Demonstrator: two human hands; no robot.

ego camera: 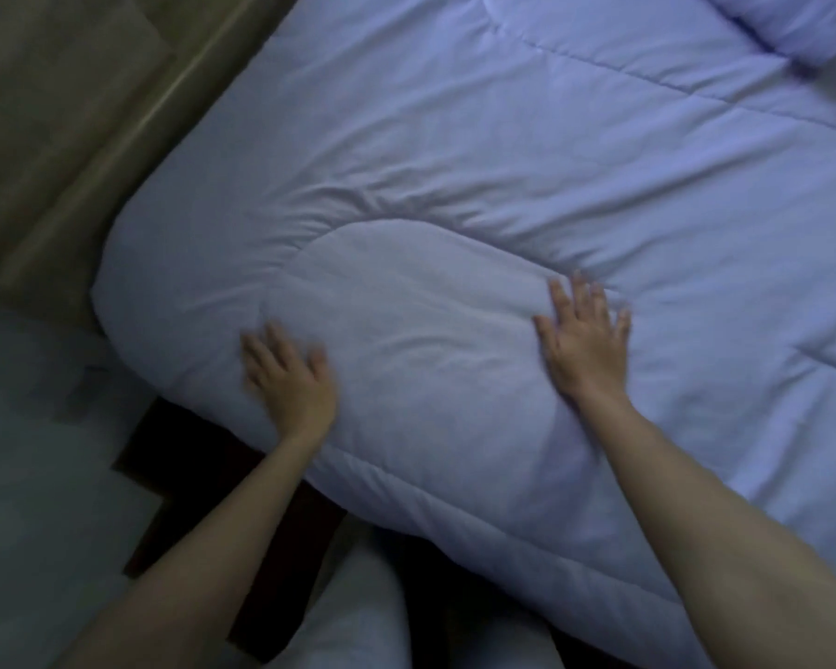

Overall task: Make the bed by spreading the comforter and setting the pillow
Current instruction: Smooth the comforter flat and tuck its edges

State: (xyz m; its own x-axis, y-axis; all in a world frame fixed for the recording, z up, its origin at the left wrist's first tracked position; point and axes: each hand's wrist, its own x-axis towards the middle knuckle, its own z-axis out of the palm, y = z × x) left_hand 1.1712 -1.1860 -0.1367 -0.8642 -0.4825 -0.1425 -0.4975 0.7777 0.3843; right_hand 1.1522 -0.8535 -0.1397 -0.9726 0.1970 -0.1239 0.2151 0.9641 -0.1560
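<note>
White comforter: spread over the bed; folded corner doubled back at its near edge
Left hand: fingers straight, flat on that fold's outer side
Right hand: fingers spread, flat on its inner side
Pillow: at comforter's far end
Risk: pressing may crease the fold in; a sideways push could drag the comforter off its near edge

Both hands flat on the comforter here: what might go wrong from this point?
1. The raised lump between the left hand and right hand may just get pressed flat, leaving creases in the comforter.
2. Its corner hangs past the edge by the left hand and might slide toward the floor.
</note>
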